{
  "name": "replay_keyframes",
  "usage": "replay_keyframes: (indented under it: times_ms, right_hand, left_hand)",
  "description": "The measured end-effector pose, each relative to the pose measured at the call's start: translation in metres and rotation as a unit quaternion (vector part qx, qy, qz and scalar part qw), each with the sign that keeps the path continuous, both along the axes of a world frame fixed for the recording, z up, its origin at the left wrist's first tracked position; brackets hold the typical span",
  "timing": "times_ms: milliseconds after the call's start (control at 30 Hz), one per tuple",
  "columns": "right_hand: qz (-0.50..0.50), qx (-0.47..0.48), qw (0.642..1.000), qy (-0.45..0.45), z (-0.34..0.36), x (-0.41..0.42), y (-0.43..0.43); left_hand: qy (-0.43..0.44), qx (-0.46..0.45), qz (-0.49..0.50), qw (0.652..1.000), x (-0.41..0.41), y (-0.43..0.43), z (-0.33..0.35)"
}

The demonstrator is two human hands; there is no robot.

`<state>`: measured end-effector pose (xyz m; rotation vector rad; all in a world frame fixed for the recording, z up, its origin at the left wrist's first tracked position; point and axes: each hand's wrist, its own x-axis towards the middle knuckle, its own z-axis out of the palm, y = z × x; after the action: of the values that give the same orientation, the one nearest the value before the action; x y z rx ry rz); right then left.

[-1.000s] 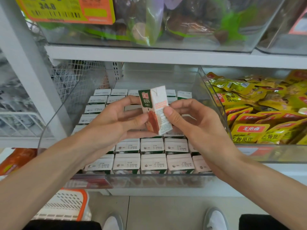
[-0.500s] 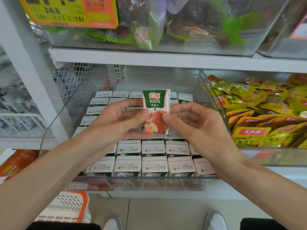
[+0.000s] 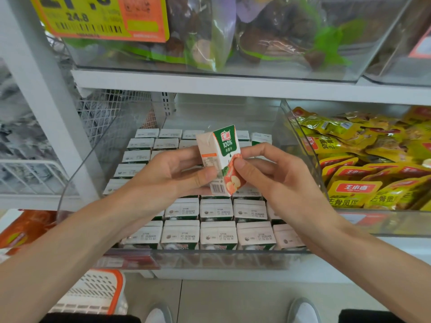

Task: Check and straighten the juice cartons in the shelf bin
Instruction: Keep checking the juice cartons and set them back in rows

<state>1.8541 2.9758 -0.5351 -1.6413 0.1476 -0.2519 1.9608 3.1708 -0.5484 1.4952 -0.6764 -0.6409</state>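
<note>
A small apple juice carton (image 3: pixel 220 159), green and white with a red apple picture, is held up above the clear shelf bin (image 3: pixel 210 259). My left hand (image 3: pixel 168 176) pinches its left side and barcode corner. My right hand (image 3: pixel 268 173) pinches its right side, thumb on the apple picture. The carton is turned so its front and its left side panel both show, top tilted slightly right. Below, several rows of the same cartons (image 3: pixel 218 234) stand upright in the bin, white tops with date print facing up.
A clear bin of yellow snack packets (image 3: pixel 363 159) sits to the right. A shelf board (image 3: pixel 233 86) with bagged goods and a yellow price tag (image 3: pixel 102 17) is overhead. A white post (image 3: pixel 46 101) stands left. An orange-rimmed white basket (image 3: pixel 93 294) is on the floor.
The carton has been rotated between my fingers: first its right side panel showed, then the front squarely, now the front with the left side panel and barcode. Both hands stayed on it.
</note>
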Motion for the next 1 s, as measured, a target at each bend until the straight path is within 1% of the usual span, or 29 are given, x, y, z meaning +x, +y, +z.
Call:
replay_keyframes:
  times_ms: [233,400,500,567,667,767,900,1000]
  right_hand:
    - [0.04,-0.085,0.994,0.05,-0.002,0.003,-0.002]
    - [0.041,-0.04,0.998,0.013,-0.007,0.003,-0.007]
    - [0.049,-0.04,0.998,-0.004,-0.008,0.001,-0.009]
    - [0.073,-0.04,0.996,-0.016,-0.009,0.002,-0.008]
    - [0.098,-0.049,0.993,-0.032,-0.01,0.004,-0.005]
    - [0.075,-0.1,0.99,-0.07,-0.01,0.005,-0.003]
    - [0.033,-0.196,0.974,-0.112,-0.012,0.005,-0.003]
    - [0.015,-0.233,0.962,-0.141,-0.014,0.004,-0.002]
  left_hand:
    - [-0.022,0.035,0.049,0.998,0.001,-0.003,0.003]
    - [0.002,0.016,0.055,0.998,0.003,-0.001,0.002]
    - [0.009,0.006,0.055,0.998,0.003,-0.001,0.002]
    - [0.011,-0.003,0.062,0.998,0.003,-0.001,0.001]
    - [-0.035,0.019,0.073,0.997,0.002,-0.002,0.002]
    - [-0.087,0.035,0.089,0.992,0.002,-0.004,0.003]
    - [-0.155,0.028,0.115,0.981,0.001,-0.007,0.005]
    - [-0.176,0.022,0.124,0.976,0.001,-0.007,0.004]
